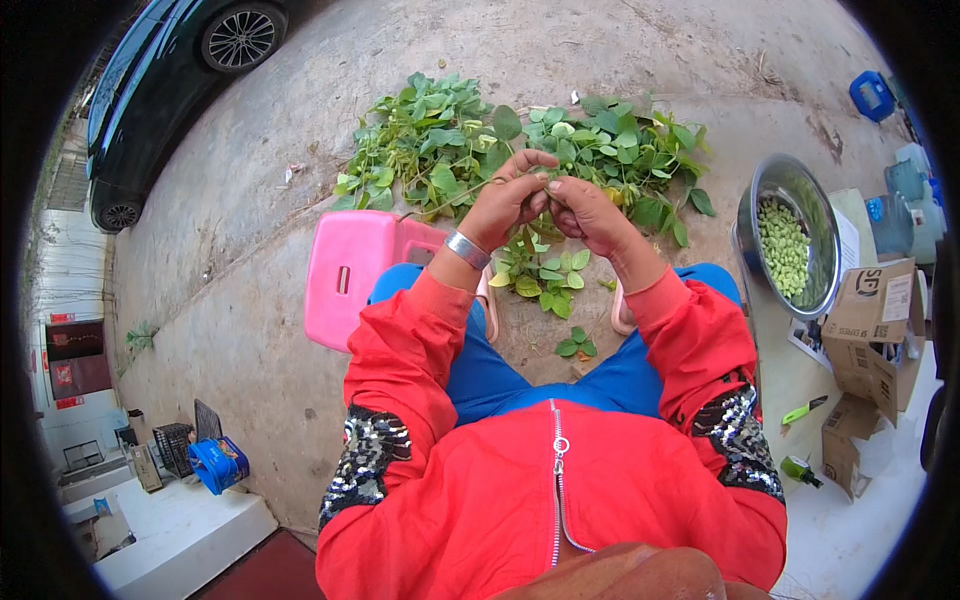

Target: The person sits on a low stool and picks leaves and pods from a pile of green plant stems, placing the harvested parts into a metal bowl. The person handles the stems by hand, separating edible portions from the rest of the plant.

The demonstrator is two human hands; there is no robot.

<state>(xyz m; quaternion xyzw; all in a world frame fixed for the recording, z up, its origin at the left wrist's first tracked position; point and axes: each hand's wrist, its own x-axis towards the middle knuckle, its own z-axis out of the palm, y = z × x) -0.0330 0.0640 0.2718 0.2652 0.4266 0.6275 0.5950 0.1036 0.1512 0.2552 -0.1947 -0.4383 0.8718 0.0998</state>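
My left hand, with a silver cuff bracelet at the wrist, grips a thin green plant stem that runs down toward the pink stool. Close against it, my right hand pinches a small green part of the same plant between thumb and fingers; the exact piece is hidden by the fingers. Beyond both hands, a heap of leafy bean plants lies on the concrete, with green pods among the leaves. More leaves lie between my feet. On the right, a steel bowl holds many shelled green beans.
A pink plastic stool stands at my left knee. Along the right are cardboard boxes, a green-handled knife, a green bottle and large water bottles. A dark car is parked at upper left.
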